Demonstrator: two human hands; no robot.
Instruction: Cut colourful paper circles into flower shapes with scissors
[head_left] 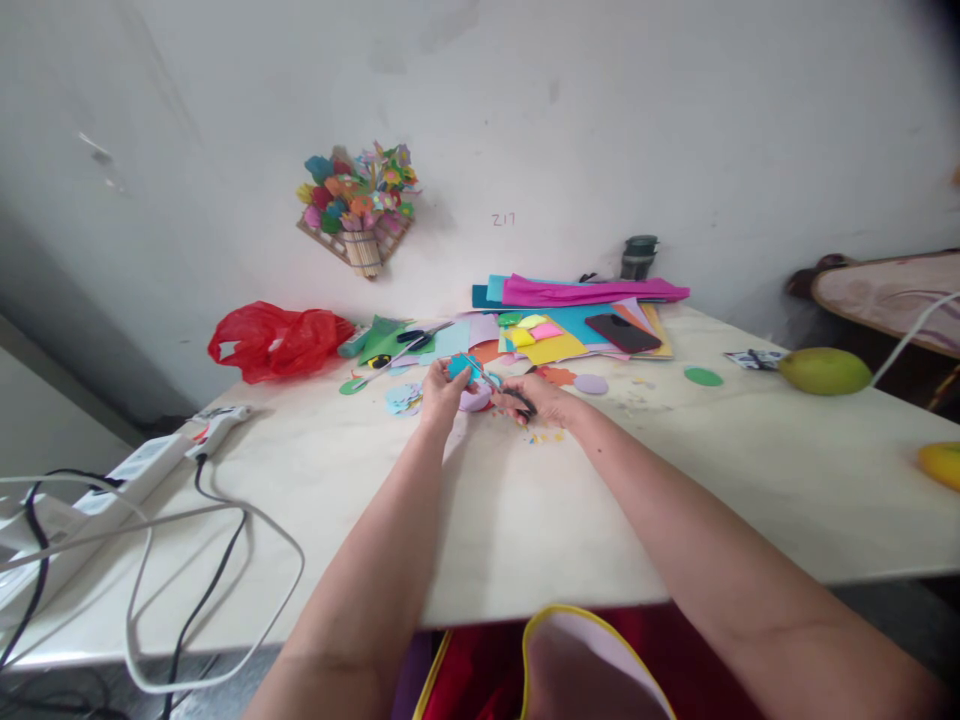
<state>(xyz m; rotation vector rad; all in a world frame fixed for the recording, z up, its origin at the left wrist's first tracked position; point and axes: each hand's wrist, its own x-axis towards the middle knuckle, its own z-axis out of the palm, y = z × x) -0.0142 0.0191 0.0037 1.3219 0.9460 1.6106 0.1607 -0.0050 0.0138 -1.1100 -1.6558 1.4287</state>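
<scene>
Over the middle of the table, my left hand (442, 396) is closed on a small piece of blue paper (463, 368), pinched between thumb and fingers. My right hand (549, 400) is closed around the dark handles of a pair of scissors (517, 402). The scissors' blades point left and reach the blue paper's edge. Below the hands lies a lilac paper piece (475, 398), partly covered. Pale blue cut pieces (405, 400) sit left of my left hand. Orange paper (553, 376) and a lilac oval (591, 384) lie beyond and beside my right hand. Small scraps (546, 437) are scattered near it.
Coloured paper sheets (592, 292), a phone (624, 334) and a dark jar (639, 258) are at the back. A second pair of scissors (417, 336) and a red plastic bag (281, 340) lie left. Power strips (135, 470) with cables edge the left side; a mango (825, 371) rests right.
</scene>
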